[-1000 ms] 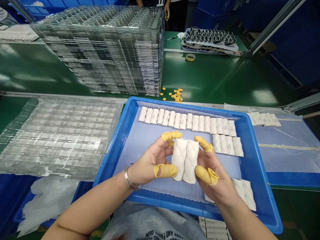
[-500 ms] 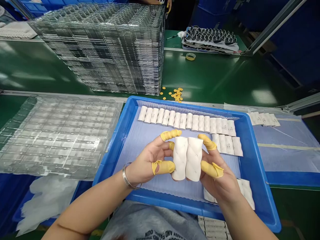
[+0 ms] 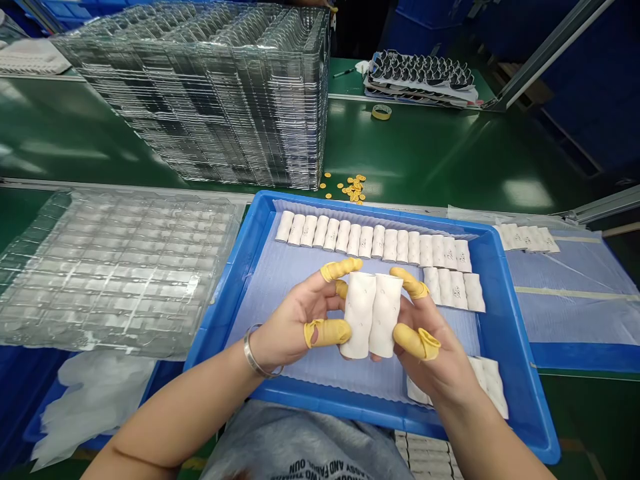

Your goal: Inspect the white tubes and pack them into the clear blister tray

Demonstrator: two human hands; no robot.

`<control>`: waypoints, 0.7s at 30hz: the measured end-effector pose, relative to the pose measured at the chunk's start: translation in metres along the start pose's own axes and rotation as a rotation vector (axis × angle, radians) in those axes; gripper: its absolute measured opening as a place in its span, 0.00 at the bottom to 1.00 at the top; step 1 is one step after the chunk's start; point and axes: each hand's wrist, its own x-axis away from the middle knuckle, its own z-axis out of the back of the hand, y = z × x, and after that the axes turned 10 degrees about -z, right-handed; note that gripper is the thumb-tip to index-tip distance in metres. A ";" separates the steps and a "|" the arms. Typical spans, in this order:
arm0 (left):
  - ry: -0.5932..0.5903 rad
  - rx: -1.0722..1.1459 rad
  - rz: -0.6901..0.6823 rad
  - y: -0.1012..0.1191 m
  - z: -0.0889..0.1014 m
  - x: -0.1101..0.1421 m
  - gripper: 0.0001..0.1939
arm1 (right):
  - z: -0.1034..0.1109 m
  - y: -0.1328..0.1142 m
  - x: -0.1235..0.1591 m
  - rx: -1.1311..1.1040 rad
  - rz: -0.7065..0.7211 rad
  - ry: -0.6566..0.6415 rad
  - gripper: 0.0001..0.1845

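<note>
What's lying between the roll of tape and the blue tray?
Small yellow discs, loosely clustered on the green worktop just beyond the blue tray, in the head view.

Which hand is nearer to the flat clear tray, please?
Left: the left hand is to the right of the clear tray; the right hand is farther right, past the held pieces.
</note>
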 end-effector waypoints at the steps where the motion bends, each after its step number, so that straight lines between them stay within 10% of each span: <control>1: -0.001 0.015 0.003 0.001 0.000 0.000 0.34 | -0.001 -0.002 0.000 -0.007 -0.010 0.010 0.31; 21: 0.031 0.017 0.044 -0.003 0.003 -0.001 0.34 | -0.002 -0.005 0.000 0.014 -0.003 0.016 0.29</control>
